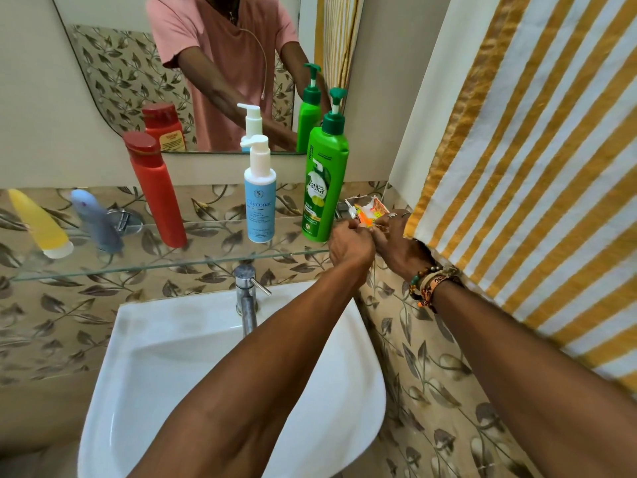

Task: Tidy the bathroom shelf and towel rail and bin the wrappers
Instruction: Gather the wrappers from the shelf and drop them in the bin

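Note:
At the right end of the glass shelf (206, 262), both hands meet on crumpled wrappers (368, 211), orange and silvery. My left hand (351, 246) pinches their lower edge, and my right hand (396, 241), with bead bracelets at the wrist, grips them from the right. On the shelf stand a green pump bottle (324, 188), a light blue pump bottle (261, 198) and a red bottle (157, 191). A yellow tube (39, 224) and a grey-blue tube (96, 220) stand cap-down at the left. A yellow-and-white striped towel (537, 167) hangs at the right.
A white basin (165, 367) with a chrome tap (247, 298) sits below the shelf. A mirror (138, 81) above reflects the bottles and a person in a pink shirt. Leaf-patterned tiles cover the walls.

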`<action>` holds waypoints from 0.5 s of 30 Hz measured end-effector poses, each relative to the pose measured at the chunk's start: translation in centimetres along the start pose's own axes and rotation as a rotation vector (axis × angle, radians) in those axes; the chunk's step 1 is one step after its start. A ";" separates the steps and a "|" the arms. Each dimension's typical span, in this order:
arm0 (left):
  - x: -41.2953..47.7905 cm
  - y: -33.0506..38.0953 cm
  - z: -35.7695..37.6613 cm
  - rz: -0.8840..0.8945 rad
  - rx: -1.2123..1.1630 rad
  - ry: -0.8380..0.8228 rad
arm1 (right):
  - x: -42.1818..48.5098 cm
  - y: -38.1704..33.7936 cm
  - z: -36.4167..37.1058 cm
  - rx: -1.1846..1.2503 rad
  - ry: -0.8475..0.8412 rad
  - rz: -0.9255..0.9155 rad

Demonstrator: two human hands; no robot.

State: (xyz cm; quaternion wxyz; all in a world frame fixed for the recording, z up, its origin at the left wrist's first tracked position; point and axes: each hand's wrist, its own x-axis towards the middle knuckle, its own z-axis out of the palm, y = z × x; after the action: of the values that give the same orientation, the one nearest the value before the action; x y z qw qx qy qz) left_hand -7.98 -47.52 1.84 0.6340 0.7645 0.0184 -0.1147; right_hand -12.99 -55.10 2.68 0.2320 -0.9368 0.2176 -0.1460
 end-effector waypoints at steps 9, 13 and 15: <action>-0.2 -0.9 -0.5 0.272 0.026 -0.090 | 2.2 0.5 1.1 0.087 0.042 0.061; -0.1 -0.8 -0.2 0.263 0.103 -0.131 | 3.2 1.5 1.9 0.132 0.174 -0.036; 0.0 -0.8 -0.2 0.267 0.116 -0.113 | 3.3 1.6 2.1 0.181 0.268 -0.079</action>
State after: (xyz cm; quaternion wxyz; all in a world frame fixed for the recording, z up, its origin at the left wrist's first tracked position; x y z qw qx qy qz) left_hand -8.11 -47.16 1.12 0.5985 0.7879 -0.1255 -0.0732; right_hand -9.90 -57.22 0.67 0.2782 -0.8921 0.1954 -0.2975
